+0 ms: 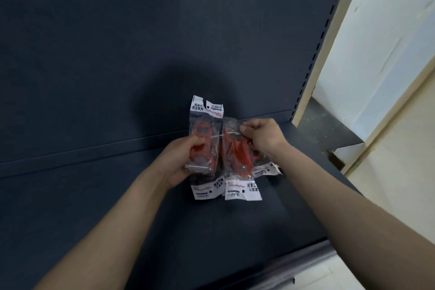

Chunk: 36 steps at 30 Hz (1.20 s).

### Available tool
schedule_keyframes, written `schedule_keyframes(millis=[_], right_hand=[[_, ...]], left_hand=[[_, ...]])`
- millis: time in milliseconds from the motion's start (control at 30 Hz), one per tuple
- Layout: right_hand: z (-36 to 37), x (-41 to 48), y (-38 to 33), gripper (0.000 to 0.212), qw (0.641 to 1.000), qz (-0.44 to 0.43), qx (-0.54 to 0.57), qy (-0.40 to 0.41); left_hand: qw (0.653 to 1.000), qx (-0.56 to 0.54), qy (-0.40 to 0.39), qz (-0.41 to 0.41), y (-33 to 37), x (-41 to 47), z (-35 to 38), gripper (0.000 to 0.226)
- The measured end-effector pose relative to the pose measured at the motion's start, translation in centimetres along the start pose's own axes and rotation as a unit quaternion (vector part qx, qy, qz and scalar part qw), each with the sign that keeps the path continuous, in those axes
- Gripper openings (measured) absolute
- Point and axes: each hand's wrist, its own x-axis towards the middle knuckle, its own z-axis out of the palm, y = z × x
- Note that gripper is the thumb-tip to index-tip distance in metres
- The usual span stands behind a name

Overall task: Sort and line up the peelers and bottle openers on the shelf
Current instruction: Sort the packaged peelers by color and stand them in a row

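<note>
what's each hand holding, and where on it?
Left hand grips the left peeler packet around its middle. Right hand pinches the right peeler packet at its upper edge.

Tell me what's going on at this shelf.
A person holds a bunch of clear packets with red kitchen tools inside, above a dark shelf. The left hand grips the ones on the left, and the right hand pinches the top of those on the right. Their label ends point different ways, one up and others down. None looks set down on the shelf yet.
</note>
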Motion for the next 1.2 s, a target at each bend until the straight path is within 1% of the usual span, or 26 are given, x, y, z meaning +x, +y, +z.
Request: schedule_keyframes(millis=[100,233,333,400,533,667,833,900,933,1000,1067,1133,1167,1200], right_hand=[[-2.9,1.5,1.2,0.018,0.999,0.007,-0.04,0.024],[-6.1,3.6,2.3,0.007,0.994,0.023,-0.102,0.034],[-7.1,5.0,2.6,0.018,0.983,0.023,-0.18,0.02],[-7.3,6.0,2.8,0.023,0.981,0.022,-0.194,0.006],[-7.0,7.7,3.6,0.021,0.974,0.022,-0.222,-0.023],[-6.7,8.7,4.9,0.025,0.971,0.02,-0.239,-0.018],[-6.7,9.2,5.5,0.044,0.966,0.015,-0.257,-0.003],[-6.8,9.2,5.6,0.046,0.967,0.014,-0.256,0.011],[-6.8,9.2,5.5,0.043,0.966,0.01,-0.256,0.024],[-6.9,8.8,4.9,0.03,0.961,-0.033,-0.268,0.052],[-6.9,8.0,3.2,0.019,0.966,-0.106,-0.231,0.051],[-6.9,6.8,0.9,0.018,0.972,-0.166,-0.163,0.02],[-6.8,6.1,-0.3,0.018,0.969,-0.195,-0.149,-0.005],[-6.8,5.5,-1.3,0.019,0.96,-0.226,-0.162,-0.039]], left_hand=[[1.0,0.004,0.007,0.012,0.1,0.4,0.9,0.014],[1.0,0.0,0.009,0.026,0.2,0.7,2.1,0.014],[0.999,0.0,0.013,0.037,0.3,0.9,2.8,0.014],[0.999,0.002,0.016,0.04,0.4,1.0,3.2,0.015],[0.999,-0.002,0.031,0.03,0.7,1.0,3.8,0.017],[0.998,-0.013,0.06,0.021,0.6,1.2,4.3,0.014],[0.997,-0.01,0.072,0.003,0.5,1.6,5.0,0.017],[0.996,-0.016,0.088,0.003,0.5,1.8,5.3,0.02],[0.995,-0.016,0.097,0.005,0.5,1.9,5.5,0.021],[0.994,-0.01,0.105,0.007,0.5,2.1,5.9,0.02],[0.995,0.01,0.098,0.004,0.7,2.2,6.3,0.02],[0.994,0.056,0.092,0.006,0.9,2.4,6.6,0.019],[0.992,0.088,0.089,0.01,1.0,2.4,6.8,0.019],[0.989,0.123,0.084,0.016,1.0,2.4,7.0,0.019]])
